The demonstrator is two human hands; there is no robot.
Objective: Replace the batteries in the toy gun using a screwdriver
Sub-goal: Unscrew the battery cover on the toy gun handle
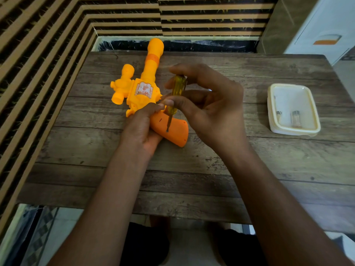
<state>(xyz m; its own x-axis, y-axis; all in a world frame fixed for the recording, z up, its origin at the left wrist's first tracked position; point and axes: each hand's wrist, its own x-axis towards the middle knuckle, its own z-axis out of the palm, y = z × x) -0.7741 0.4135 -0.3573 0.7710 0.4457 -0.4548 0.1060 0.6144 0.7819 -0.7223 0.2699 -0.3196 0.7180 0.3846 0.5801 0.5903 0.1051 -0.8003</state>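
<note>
Orange toy gun [143, 89] flat on our wooden surface [192, 179], our left hand [141, 129] gripping its handle, our right hand [207, 104] pinching the yellow screwdriver [175, 96], tip on the handle, lidded tub [294, 109] off to its right

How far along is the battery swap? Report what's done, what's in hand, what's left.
Done: nothing visibly finished; the orange grip looks closed.

In hand: the left hand steadies the yellow plastic toy gun on the wooden table; the right hand holds the yellow-handled screwdriver, tip on the grip.

Left: opening it and swapping batteries, probably the two small cylinders in the cream plastic tray.
</note>
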